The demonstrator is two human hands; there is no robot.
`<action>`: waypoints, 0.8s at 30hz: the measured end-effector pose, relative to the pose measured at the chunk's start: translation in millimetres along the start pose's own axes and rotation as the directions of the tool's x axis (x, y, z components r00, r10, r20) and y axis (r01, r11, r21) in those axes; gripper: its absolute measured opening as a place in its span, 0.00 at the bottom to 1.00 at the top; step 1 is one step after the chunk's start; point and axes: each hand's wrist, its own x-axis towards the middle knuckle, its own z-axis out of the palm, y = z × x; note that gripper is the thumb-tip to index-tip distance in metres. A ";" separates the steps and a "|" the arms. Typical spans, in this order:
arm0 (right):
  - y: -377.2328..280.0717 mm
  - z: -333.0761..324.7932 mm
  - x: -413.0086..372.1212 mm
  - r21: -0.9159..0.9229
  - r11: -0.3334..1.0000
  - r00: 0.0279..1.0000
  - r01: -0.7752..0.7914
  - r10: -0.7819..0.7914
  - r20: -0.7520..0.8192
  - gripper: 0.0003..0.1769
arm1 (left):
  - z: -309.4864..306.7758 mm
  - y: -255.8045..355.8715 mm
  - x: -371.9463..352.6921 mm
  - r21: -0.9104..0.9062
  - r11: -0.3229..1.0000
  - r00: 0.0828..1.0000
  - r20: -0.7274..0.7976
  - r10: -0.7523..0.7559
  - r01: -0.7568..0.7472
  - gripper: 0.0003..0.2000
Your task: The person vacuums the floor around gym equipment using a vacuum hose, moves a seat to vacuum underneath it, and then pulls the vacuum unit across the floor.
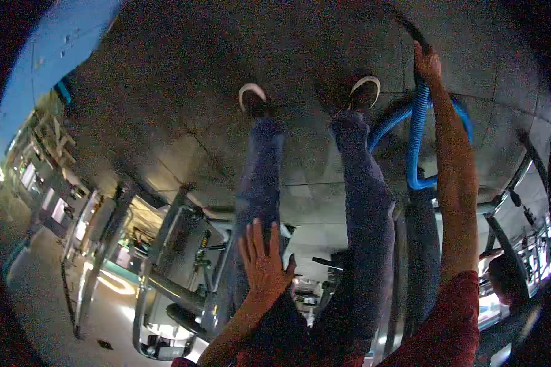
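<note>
My right hand is closed around the dark wand at the end of a blue corrugated vacuum hose. The wand points toward the floor, and its far tip is lost in shadow. From my right hand the hose runs down beside my forearm and loops behind it. My left hand lies flat with its fingers spread against my trouser leg and holds nothing.
Both my shoes stand on a dark tiled floor. Metal frames of what looks like equipment are at the left, with more at the right. A blue panel fills the upper left. Another person is at the lower right.
</note>
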 end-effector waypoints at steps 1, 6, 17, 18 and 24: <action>14.6 18.2 1.8 -0.147 0.982 0.992 0.122 -0.124 -0.008 0.34 | 8.1 0.6 -0.6 -0.045 0.996 0.992 -0.099 0.077 -0.081 0.45; -29.5 9.0 -2.6 0.058 0.997 0.997 0.055 -0.051 -0.054 0.38 | 56.0 15.4 30.0 -0.372 0.916 0.989 -0.058 0.135 -0.147 0.37; -153.6 27.1 -12.1 -0.026 1.000 0.999 -0.010 0.011 0.048 0.35 | 151.3 -101.2 64.7 -0.334 0.933 0.991 -0.019 0.134 -0.132 0.35; -154.9 34.9 -4.9 -0.043 0.999 0.999 0.005 -0.003 0.044 0.34 | 145.2 -108.7 71.5 -0.368 0.926 0.997 -0.050 0.065 -0.079 0.33; -204.0 95.7 -7.0 -0.319 0.904 0.958 0.285 -0.260 0.118 0.36 | 146.7 -103.3 108.9 -0.611 0.787 0.997 0.054 -0.063 0.083 0.30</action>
